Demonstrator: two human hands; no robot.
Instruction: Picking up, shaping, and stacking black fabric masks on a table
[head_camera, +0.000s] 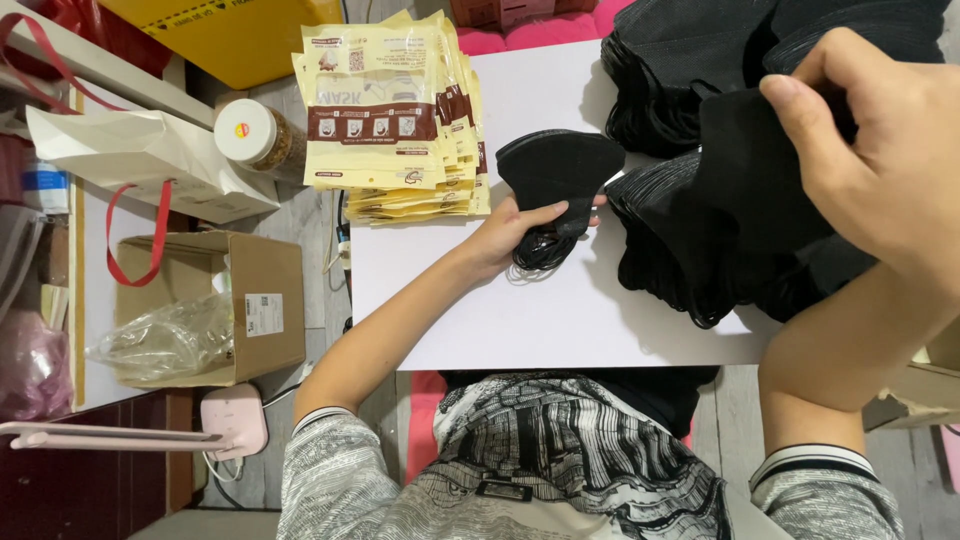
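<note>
The left hand (510, 235) is curled around a small stack of folded black masks (560, 170), thumb laid across the front and the other fingers wrapped behind, so the grip is narrow and closed on the stack near its lower end. The ear loops (540, 258) hang in a dark bunch just below those fingers, resting on the white board (520, 320).

The right hand (880, 150) is raised close to the camera, fingers bent and pinched on the edge of a single black mask (750, 150). Under and beyond those fingers lies a big heap of black masks (700, 260) on the board.

Just past the left fingertips sits a fanned pile of yellow packets (390, 120). A cardboard box (250, 300) stands well off to the left.
</note>
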